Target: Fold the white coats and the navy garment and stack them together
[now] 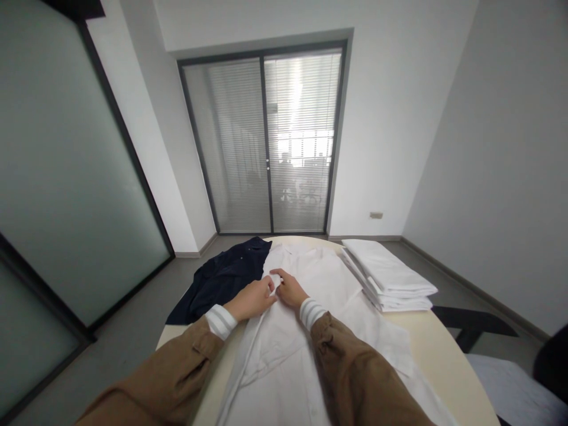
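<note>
A white shirt [328, 284] lies spread out on a pale round table [437, 349], collar at the far end. My left hand [254, 297] and my right hand [289, 289] meet over the shirt's front edge near the chest. Both pinch the white fabric there, fingers curled and touching each other. Brown sleeves with striped cuffs cover both arms.
A stack of folded white garments [388, 275] sits at the table's far right. A dark navy garment [219, 278] hangs over the far left edge. A dark chair [470, 325] stands at the right. Glass doors with blinds [266, 142] lie beyond the table.
</note>
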A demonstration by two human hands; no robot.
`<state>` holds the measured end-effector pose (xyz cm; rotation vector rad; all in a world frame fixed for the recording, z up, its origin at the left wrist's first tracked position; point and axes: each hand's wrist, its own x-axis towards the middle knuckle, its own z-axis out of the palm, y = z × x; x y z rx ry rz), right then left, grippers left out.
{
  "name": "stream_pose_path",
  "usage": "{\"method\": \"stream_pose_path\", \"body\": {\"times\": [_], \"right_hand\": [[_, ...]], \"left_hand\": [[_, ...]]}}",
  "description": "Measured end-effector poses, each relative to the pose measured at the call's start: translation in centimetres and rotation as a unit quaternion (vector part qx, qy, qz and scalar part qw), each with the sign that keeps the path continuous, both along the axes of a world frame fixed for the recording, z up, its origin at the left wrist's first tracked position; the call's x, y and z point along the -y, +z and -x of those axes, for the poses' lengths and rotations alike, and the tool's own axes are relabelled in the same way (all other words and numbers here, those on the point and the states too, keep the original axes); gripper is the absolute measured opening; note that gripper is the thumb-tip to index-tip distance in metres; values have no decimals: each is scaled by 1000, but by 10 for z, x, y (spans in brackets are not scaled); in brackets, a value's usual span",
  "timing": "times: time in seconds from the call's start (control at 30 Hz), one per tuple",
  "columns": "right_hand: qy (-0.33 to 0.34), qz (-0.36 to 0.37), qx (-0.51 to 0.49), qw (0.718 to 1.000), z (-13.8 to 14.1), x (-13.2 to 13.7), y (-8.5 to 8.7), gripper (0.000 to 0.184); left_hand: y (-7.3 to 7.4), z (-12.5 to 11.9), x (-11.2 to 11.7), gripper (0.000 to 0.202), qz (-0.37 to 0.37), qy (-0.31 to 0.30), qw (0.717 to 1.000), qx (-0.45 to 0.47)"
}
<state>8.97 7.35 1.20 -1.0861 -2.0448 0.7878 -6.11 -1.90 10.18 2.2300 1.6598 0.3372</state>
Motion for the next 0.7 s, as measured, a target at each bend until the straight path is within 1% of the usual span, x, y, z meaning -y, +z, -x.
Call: {"method": "stream_pose_path", "body": {"times": [0.1,0.17,0.23,0.3,0.4,0.47,0.53,0.63,0.7], "right_hand": [[11,-17,-27,999,-9,-5,0,52],[20,-30,-34,999,-15,-9,-1,50],[33,-30,-40,998,-21,-13,-4,52],[30,-16,-50,998,-26,-17,-8,52],[7,6,-67,998,-32,-22,-13,46],[-3,12,-75,997,-35,-22,-15,44],[-8,20,-89,996,-37,-19,-15,43],[-11,17,-88,996,-38,-9,-12,40],[-14,-1,-59,998,-37,-1,-10,40]], "left_hand": [[-11,-9,-1,24,26,-45,993,109],[-20,-15,1,28,10,-63,987,144],[-28,-21,2,32,-17,-72,984,159],[-34,-27,2,31,-26,-77,983,167],[-44,-35,0,30,3,-72,982,174],[-52,-38,-3,30,17,-70,983,170],[-60,-39,-3,32,16,-81,983,166],[-66,-37,3,36,-13,-129,981,147],[-65,-35,9,31,-45,-170,978,112]]}}
